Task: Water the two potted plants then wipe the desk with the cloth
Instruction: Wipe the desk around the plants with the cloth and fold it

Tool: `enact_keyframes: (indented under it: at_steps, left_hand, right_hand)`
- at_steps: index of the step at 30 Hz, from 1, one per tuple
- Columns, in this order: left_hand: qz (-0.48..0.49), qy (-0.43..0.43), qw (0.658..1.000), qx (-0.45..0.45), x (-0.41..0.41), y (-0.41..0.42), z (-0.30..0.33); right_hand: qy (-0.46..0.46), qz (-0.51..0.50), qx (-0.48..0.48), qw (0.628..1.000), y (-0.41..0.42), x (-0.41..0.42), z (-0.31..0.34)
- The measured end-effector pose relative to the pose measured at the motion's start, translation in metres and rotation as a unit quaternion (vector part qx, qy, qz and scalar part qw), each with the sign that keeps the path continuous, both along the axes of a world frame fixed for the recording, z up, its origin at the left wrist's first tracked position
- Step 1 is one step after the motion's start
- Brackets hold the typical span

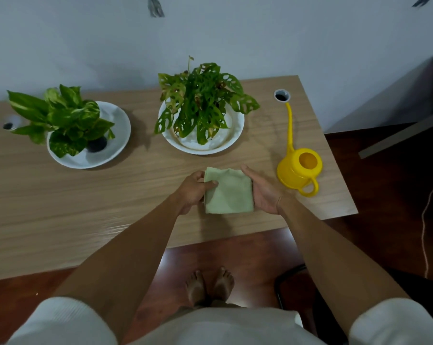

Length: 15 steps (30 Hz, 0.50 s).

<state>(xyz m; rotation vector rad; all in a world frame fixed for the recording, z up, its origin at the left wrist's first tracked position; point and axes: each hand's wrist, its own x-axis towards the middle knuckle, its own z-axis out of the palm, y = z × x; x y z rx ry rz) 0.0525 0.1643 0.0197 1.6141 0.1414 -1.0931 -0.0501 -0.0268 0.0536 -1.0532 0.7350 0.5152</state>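
A folded light green cloth (229,191) is held between both hands just above the wooden desk (111,195). My left hand (194,189) grips its left edge, thumb on top. My right hand (262,191) cups its right edge with the palm turned inward. A yellow watering can (299,170) with a long thin spout stands upright to the right of my hands. Two potted plants sit on white saucers toward the back: a variegated one (66,118) at left and a holey-leafed one (200,103) at centre.
Two round cable holes pierce the desk, one at the back right (282,95) and one at the far left (8,125). A wall runs behind the desk. A cord (424,220) hangs at the right. My bare feet (210,285) stand on the reddish floor below the desk's front edge.
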Motion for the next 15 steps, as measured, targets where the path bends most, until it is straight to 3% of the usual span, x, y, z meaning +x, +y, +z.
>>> enact_keyframes:
  at_steps: [8, 15]
  left_hand:
    - [0.041, -0.067, 0.994, 0.071, -0.013, -0.011, -0.026]
    - [-0.054, -0.219, 0.947, 0.228, -0.018, -0.016, -0.033]
  right_hand:
    - [0.0, -0.006, -0.293, 0.956, -0.016, 0.003, -0.057]
    - [-0.01, 0.043, -0.445, 0.895, -0.02, 0.005, -0.076]
